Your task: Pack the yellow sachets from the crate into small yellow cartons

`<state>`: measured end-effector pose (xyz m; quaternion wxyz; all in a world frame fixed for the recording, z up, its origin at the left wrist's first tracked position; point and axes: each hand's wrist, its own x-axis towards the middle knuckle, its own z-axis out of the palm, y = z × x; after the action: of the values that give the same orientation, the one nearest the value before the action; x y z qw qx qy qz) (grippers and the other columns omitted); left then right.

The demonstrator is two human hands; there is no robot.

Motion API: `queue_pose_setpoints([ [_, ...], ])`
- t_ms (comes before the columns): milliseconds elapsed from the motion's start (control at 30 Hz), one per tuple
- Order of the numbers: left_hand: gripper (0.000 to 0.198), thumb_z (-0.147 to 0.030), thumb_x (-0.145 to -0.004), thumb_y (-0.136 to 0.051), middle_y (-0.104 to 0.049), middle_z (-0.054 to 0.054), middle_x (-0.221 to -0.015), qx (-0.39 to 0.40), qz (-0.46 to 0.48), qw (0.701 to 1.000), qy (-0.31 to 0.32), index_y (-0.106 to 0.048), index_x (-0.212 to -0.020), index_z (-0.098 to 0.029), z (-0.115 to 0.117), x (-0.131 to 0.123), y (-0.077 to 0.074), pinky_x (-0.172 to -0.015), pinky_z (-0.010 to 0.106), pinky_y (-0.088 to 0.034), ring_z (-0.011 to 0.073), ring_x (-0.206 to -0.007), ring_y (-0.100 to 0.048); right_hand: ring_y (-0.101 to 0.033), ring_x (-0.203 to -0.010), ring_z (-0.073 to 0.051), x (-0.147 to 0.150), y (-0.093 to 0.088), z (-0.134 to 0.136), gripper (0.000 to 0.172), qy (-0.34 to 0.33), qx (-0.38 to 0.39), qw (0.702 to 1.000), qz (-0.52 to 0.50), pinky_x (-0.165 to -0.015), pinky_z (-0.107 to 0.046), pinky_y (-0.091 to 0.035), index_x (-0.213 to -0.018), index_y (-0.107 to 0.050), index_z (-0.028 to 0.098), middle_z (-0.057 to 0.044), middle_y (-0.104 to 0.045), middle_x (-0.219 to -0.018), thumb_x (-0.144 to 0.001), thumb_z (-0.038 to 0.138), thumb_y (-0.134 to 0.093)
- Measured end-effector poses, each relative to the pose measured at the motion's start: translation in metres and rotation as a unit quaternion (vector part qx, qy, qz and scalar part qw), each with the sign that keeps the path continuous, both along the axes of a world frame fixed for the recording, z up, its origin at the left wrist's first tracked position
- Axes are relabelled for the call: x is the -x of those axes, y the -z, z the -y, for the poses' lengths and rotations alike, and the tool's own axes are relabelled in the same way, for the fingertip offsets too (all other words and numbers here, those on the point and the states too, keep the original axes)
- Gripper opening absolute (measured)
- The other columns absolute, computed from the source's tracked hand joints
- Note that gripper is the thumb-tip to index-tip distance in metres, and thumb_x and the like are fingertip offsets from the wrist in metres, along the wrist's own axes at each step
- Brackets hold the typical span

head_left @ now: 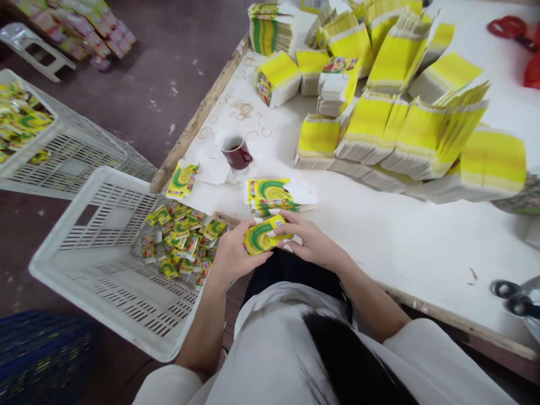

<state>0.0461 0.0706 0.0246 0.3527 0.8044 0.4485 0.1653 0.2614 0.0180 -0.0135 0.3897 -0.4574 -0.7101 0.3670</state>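
Observation:
Between both hands is a small yellow and green printed carton (262, 236), held just off the table's front edge. My left hand (236, 247) grips its left end, thumb along the lower side. My right hand (310, 239) has its fingers bent over the carton's right end, with white coverings on some fingertips. Just beyond the hands, a short stack of flat printed cartons (274, 196) lies on the table. Below and to the left, a white plastic crate (105, 270) holds many small yellow-green packs (181, 236).
A dark red mug (237, 152) with dark liquid stands near loose rubber bands (242, 109). Bundles of yellow cartons (371, 124) fill the table's far side. Black-handled scissors (512, 295) lie at right. Another filled crate (63, 152) stands at left, above a blue basket (42, 354).

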Motion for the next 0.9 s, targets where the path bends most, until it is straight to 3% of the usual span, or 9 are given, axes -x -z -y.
queue_pose_setpoints([
  [100, 0.057, -0.038, -0.07, -0.081, -0.072, 0.004, -0.099, -0.004, 0.016, 0.999, -0.032, -0.058, -0.118, -0.02, 0.004, -0.007, 0.003, -0.079, 0.034, -0.057, 0.0216, -0.082, -0.07, -0.052, -0.133, -0.031, 0.006, -0.001, -0.001, 0.044, 0.08, 0.004, 0.996, -0.038, -0.107, -0.05, -0.046, -0.128, -0.054, 0.021, -0.017, -0.057, -0.137, -0.086, 0.025, -0.065],
  [167, 0.056, -0.04, -0.071, -0.081, -0.07, 0.004, -0.099, 0.001, 0.069, 0.994, -0.089, -0.056, -0.117, -0.02, 0.005, -0.006, 0.007, -0.08, 0.034, -0.057, 0.0213, -0.086, -0.07, -0.058, -0.123, -0.03, 0.007, -0.001, -0.005, 0.055, 0.133, 0.005, 0.99, -0.051, -0.104, -0.048, -0.049, -0.135, -0.047, 0.019, -0.017, -0.057, -0.136, -0.084, 0.028, -0.068],
  [267, 0.066, -0.04, -0.071, -0.081, -0.062, 0.01, -0.117, -0.074, 0.162, 0.951, -0.255, -0.049, -0.124, -0.018, 0.003, 0.009, 0.015, -0.096, 0.04, -0.054, 0.0252, -0.109, -0.065, -0.064, -0.104, -0.026, -0.003, -0.001, -0.019, 0.037, 0.221, 0.007, 0.975, -0.008, -0.094, -0.044, -0.053, -0.122, -0.055, 0.02, -0.012, -0.065, -0.117, -0.086, 0.026, -0.064],
  [333, 0.082, -0.037, -0.066, -0.085, -0.05, 0.016, -0.134, -0.16, 0.153, 0.904, -0.366, -0.042, -0.132, -0.017, 0.001, 0.026, 0.018, -0.111, 0.046, -0.044, 0.0304, -0.131, -0.051, -0.063, -0.098, -0.026, -0.012, 0.001, -0.032, 0.02, 0.28, 0.005, 0.958, 0.053, -0.089, -0.044, -0.053, -0.108, -0.061, 0.021, -0.01, -0.067, -0.104, -0.088, 0.021, -0.059],
  [400, 0.092, -0.036, -0.062, -0.088, -0.04, 0.019, -0.145, -0.194, 0.119, 0.88, -0.416, -0.038, -0.137, -0.017, 0.0, 0.04, 0.02, -0.118, 0.05, -0.034, 0.0329, -0.141, -0.039, -0.06, -0.098, -0.028, -0.019, 0.006, -0.045, 0.015, 0.303, 0.01, 0.945, 0.122, -0.089, -0.045, -0.052, -0.1, -0.064, 0.021, -0.01, -0.065, -0.1, -0.086, 0.019, -0.062],
  [500, 0.083, -0.039, -0.071, -0.083, -0.042, 0.019, -0.146, -0.147, 0.113, 0.901, -0.392, -0.038, -0.139, -0.019, 0.005, 0.045, 0.023, -0.116, 0.051, -0.036, 0.0316, -0.14, -0.041, -0.055, -0.096, -0.031, -0.017, 0.015, -0.06, 0.014, 0.292, 0.031, 0.935, 0.2, -0.088, -0.049, -0.05, -0.091, -0.064, 0.021, -0.012, -0.061, -0.096, -0.079, 0.02, -0.072],
  [667, 0.063, -0.041, -0.081, -0.075, -0.054, 0.015, -0.14, -0.047, 0.183, 0.931, -0.312, -0.046, -0.134, -0.023, 0.012, 0.023, 0.036, -0.109, 0.043, -0.044, 0.0268, -0.134, -0.051, -0.053, -0.093, -0.032, -0.007, 0.022, -0.066, 0.022, 0.29, 0.033, 0.928, 0.231, -0.085, -0.05, -0.048, -0.089, -0.056, 0.022, -0.012, -0.061, -0.095, -0.077, 0.018, -0.074],
  [800, 0.063, -0.048, -0.081, -0.074, -0.057, 0.015, -0.138, 0.048, 0.281, 0.926, -0.246, -0.046, -0.132, -0.026, 0.009, 0.008, 0.047, -0.104, 0.04, -0.049, 0.0256, -0.128, -0.057, -0.055, -0.085, -0.027, -0.003, 0.008, -0.058, 0.028, 0.292, 0.045, 0.937, 0.188, -0.077, -0.041, -0.047, -0.092, -0.048, 0.023, -0.007, -0.062, -0.088, -0.076, 0.012, -0.067],
  [900, 0.079, -0.072, -0.071, -0.069, -0.058, 0.014, -0.134, 0.09, 0.371, 0.903, -0.196, -0.045, -0.134, -0.03, 0.01, -0.007, 0.049, -0.099, 0.043, -0.053, 0.0284, -0.123, -0.061, -0.054, -0.07, -0.021, 0.006, -0.01, -0.043, 0.027, 0.275, 0.103, 0.95, 0.111, -0.064, -0.033, -0.043, -0.095, -0.044, 0.024, -0.001, -0.058, -0.079, -0.078, 0.016, -0.062],
])
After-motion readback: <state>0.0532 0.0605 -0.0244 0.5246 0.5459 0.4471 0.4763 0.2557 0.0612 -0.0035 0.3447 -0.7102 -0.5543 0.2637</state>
